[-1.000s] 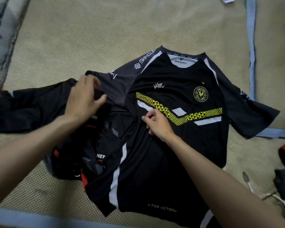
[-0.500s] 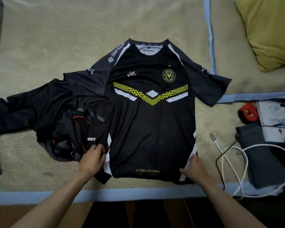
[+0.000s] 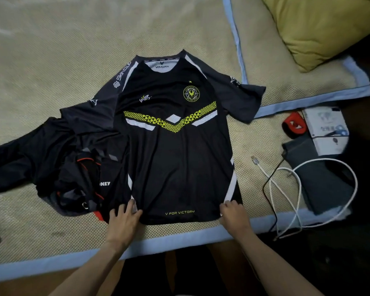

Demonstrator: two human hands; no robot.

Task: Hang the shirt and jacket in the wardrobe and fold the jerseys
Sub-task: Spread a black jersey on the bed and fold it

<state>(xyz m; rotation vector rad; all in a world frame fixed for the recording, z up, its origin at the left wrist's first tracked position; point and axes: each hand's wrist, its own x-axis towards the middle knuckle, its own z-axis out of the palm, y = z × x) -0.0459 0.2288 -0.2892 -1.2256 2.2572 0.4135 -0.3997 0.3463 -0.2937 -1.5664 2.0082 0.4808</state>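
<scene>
A black jersey (image 3: 179, 163) with a yellow chevron and "V FOR VICTORY" at the hem lies flat and face up on the woven mat (image 3: 51, 60). My left hand (image 3: 123, 218) rests on its lower left hem corner with the fingers spread. My right hand (image 3: 233, 214) grips the lower right hem corner with curled fingers. A second black jersey (image 3: 81, 180) with red trim lies crumpled against the flat one's left side, partly under its sleeve. More dark cloth (image 3: 15, 159) stretches out to the left.
A yellow-green pillow (image 3: 320, 28) lies at the far right. Right of the jersey are a looped white cable (image 3: 295, 189), a black cable (image 3: 267, 189), a grey pouch (image 3: 320, 178), a white box (image 3: 325, 129) and a red object (image 3: 294, 124). The mat's blue edge (image 3: 179, 240) runs along the front.
Both hands have left the jersey's chest and sleeve and come down to its hem corners. The jersey now lies flatter and straighter. The view has swung to the right.
</scene>
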